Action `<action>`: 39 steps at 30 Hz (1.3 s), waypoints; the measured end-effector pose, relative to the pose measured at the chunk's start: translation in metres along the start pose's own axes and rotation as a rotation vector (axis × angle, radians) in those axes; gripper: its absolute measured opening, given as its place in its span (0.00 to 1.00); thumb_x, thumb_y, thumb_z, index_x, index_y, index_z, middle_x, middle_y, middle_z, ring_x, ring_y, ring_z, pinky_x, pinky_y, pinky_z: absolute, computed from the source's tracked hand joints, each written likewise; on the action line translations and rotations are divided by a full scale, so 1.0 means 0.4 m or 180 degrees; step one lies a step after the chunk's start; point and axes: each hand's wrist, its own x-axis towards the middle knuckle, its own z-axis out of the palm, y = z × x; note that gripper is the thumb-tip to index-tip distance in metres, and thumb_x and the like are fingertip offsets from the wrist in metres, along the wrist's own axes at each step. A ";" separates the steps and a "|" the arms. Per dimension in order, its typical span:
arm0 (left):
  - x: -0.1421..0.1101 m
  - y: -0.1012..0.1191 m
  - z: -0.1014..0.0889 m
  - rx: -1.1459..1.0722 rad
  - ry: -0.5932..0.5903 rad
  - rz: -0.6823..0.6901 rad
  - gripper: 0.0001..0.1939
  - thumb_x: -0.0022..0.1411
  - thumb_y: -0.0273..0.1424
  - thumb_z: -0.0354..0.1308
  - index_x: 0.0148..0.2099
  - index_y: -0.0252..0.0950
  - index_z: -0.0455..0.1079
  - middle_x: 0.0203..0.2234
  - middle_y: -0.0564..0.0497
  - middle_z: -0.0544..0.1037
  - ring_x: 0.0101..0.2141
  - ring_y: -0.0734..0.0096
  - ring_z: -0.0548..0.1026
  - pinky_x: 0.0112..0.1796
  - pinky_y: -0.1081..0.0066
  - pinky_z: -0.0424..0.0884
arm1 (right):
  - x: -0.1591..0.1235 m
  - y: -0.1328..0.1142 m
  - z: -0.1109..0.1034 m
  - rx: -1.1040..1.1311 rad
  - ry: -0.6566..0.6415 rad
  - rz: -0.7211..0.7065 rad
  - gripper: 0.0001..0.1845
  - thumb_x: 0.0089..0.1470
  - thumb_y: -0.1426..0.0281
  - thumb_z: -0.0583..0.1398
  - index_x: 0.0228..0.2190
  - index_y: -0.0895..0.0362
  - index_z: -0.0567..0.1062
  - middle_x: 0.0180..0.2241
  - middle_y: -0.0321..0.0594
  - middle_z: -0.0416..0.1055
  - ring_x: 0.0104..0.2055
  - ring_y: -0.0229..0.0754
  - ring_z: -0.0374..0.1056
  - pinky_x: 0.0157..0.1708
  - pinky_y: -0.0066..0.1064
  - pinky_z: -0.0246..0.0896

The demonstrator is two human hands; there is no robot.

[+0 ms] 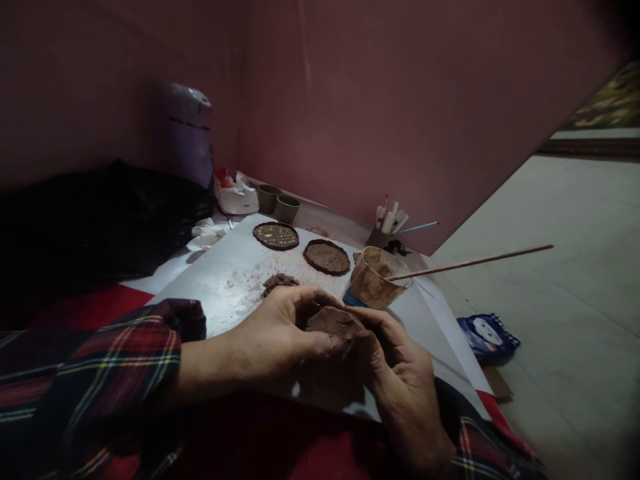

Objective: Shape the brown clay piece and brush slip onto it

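A lump of brown clay (334, 323) is held between both hands above the near edge of a white board (220, 267). My left hand (285, 327) curls round its left side, thumb pressed along the front. On the other side, my right hand (400, 367) pinches the lump's right edge between thumb and fingers. Just beyond my left hand lies a smaller crumbly piece of clay (280, 283). Two flat brown clay discs rest farther back: one with yellow specks (275, 235), the other with a plain rough surface (327, 257).
A clay-smeared glass (375, 283) with a long stick (475, 261) leaning out stands right of the discs. Behind are two small cups (287, 209) and a holder of sticks (390, 223). A black bag (100, 220) lies left; a blue packet (487, 335) is on the floor.
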 end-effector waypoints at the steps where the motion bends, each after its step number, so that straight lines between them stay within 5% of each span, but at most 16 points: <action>1: -0.001 0.000 -0.001 -0.0021 -0.0043 -0.0020 0.15 0.49 0.30 0.69 0.41 0.35 0.73 0.35 0.50 0.78 0.36 0.68 0.75 0.38 0.70 0.70 | -0.001 0.001 0.000 0.0007 -0.0004 0.0017 0.15 0.56 0.59 0.58 0.42 0.54 0.75 0.40 0.41 0.78 0.42 0.43 0.75 0.36 0.26 0.72; 7: -0.005 -0.005 -0.005 0.0097 -0.0091 -0.0003 0.13 0.53 0.27 0.65 0.42 0.35 0.72 0.36 0.49 0.78 0.38 0.67 0.75 0.40 0.68 0.69 | 0.005 -0.005 0.008 0.0154 -0.0165 0.0054 0.13 0.55 0.62 0.61 0.40 0.54 0.75 0.39 0.40 0.78 0.40 0.43 0.75 0.37 0.28 0.72; 13: 0.005 -0.007 0.000 -0.0054 0.0067 -0.0033 0.24 0.47 0.27 0.69 0.46 0.38 0.65 0.31 0.53 0.78 0.32 0.69 0.76 0.35 0.70 0.72 | 0.008 -0.007 0.011 0.0122 0.0099 0.0098 0.10 0.55 0.64 0.61 0.38 0.54 0.77 0.36 0.39 0.78 0.38 0.40 0.75 0.36 0.25 0.71; 20: 0.009 0.009 -0.007 0.0446 -0.0068 -0.0112 0.14 0.54 0.36 0.65 0.39 0.32 0.70 0.27 0.50 0.77 0.26 0.73 0.74 0.23 0.77 0.68 | -0.005 -0.006 0.006 0.0169 0.0159 0.0082 0.10 0.55 0.63 0.61 0.38 0.55 0.76 0.36 0.39 0.78 0.38 0.40 0.75 0.34 0.25 0.71; 31: -0.001 0.019 0.004 0.0786 0.0283 0.0213 0.10 0.55 0.30 0.63 0.39 0.30 0.74 0.28 0.51 0.76 0.29 0.73 0.72 0.30 0.75 0.68 | 0.003 -0.002 0.008 0.0253 -0.0186 0.0051 0.08 0.56 0.66 0.60 0.39 0.52 0.75 0.38 0.37 0.77 0.40 0.39 0.74 0.38 0.25 0.70; 39: -0.010 0.016 -0.005 0.1836 0.0252 0.0830 0.10 0.60 0.26 0.56 0.43 0.34 0.76 0.35 0.51 0.81 0.35 0.70 0.76 0.36 0.74 0.70 | -0.011 0.003 0.013 -0.0052 -0.0203 -0.0455 0.08 0.56 0.71 0.59 0.40 0.51 0.73 0.36 0.36 0.74 0.37 0.39 0.73 0.36 0.28 0.69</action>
